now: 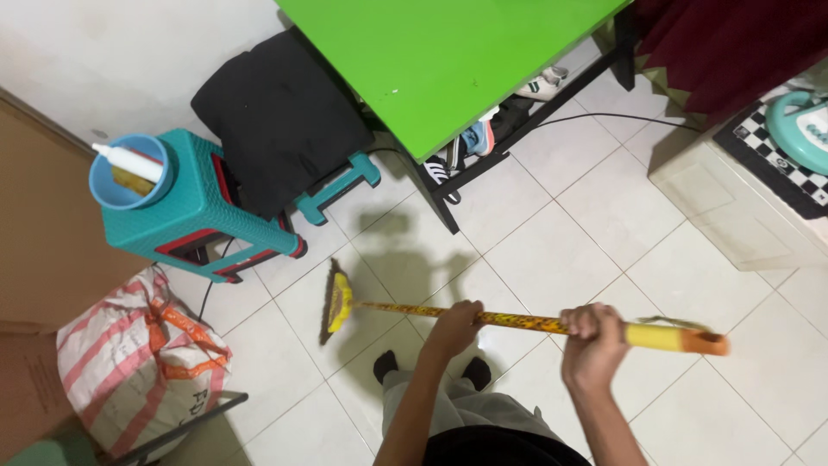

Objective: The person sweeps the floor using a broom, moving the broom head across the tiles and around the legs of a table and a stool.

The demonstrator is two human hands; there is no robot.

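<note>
Both hands are wrapped tight around the broom (517, 321): left hand (454, 324) mid-handle, arm stretched forward, right hand (592, 341) up near the yellow end, elbow bent. Its bristles sit on the tiled floor (604, 250) by the green table (448, 60).

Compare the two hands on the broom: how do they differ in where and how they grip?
The left hand grips the patterned middle of the broom handle, nearer the bristle head; the right hand grips farther up, beside the plain yellow end.
The left hand is seen knuckles-up and lies farther from the camera; the right hand looks larger and nearer.
Both are closed around the same handle, over the white tiled floor.
</note>
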